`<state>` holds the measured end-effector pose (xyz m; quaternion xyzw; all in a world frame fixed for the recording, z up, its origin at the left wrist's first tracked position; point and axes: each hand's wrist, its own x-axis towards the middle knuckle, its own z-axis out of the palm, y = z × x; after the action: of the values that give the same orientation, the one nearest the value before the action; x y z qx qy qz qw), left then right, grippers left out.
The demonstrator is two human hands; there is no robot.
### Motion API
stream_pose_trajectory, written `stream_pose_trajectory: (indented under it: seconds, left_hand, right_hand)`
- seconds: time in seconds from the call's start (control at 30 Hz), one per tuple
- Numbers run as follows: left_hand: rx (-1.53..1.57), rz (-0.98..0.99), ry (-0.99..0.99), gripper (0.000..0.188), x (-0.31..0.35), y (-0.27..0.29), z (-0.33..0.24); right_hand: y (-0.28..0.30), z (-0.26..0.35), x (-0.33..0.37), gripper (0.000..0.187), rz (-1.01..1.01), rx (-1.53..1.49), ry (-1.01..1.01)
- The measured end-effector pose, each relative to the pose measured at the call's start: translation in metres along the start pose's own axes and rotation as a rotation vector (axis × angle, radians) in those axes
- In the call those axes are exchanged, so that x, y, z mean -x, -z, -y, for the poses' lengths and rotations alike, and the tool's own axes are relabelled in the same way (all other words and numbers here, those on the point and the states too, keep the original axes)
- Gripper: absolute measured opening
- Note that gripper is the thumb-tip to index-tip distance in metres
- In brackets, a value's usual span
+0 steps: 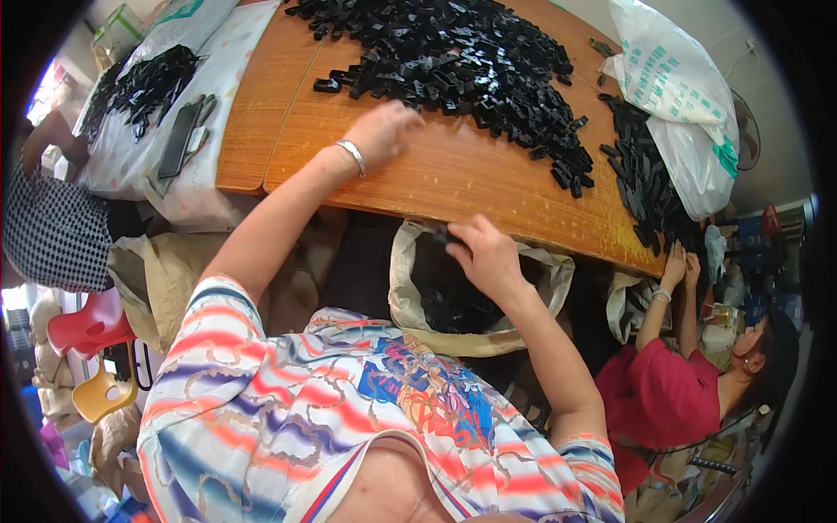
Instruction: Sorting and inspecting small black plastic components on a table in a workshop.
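Observation:
A big heap of small, glossy black plastic pieces (471, 65) covers the far part of the wooden table (366, 170). My left hand (384, 135), a silver bracelet on its wrist, hovers at the heap's near left edge. Its fingers are smeared by motion, so whether they hold anything is unclear. Just off the table's near edge, my right hand (490, 261) pinches a small black plastic piece (445, 235) above an open whitish sack (403, 288). Dark pieces (458, 301) lie inside that sack; their exact shape is too dim to make out.
At right, a person in a red top (663, 397) handles longer black pieces (641, 170) beside a white plastic bag (680, 96). Another person in checked clothing (57, 227) is at left, near black strips (153, 87) and a phone (179, 139). A beige sack (166, 279) hangs open nearby.

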<state>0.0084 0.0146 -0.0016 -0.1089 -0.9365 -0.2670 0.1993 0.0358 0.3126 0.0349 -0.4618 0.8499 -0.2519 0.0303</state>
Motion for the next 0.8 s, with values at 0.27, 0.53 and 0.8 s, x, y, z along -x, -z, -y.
stream_pose_trajectory:
  seconds: [0.27,0.53,0.8]
  left_hand:
    - [-0.414,-0.116,-0.131,0.027,-0.034,-0.001,0.012]
    - [-0.408,-0.012,-0.166,0.030,-0.040,0.005,-0.005]
    - [-0.046,-0.043,-0.111,0.034,-0.027,-0.005,-0.036]
  right_hand:
    - [0.035,-0.080,0.031,0.015,-0.181,0.095,-0.101]
    - [0.073,-0.144,-0.019,0.020,-0.405,0.274,-0.427]
    - [0.058,-0.142,-0.045,0.029,-0.251,0.366,-0.569]
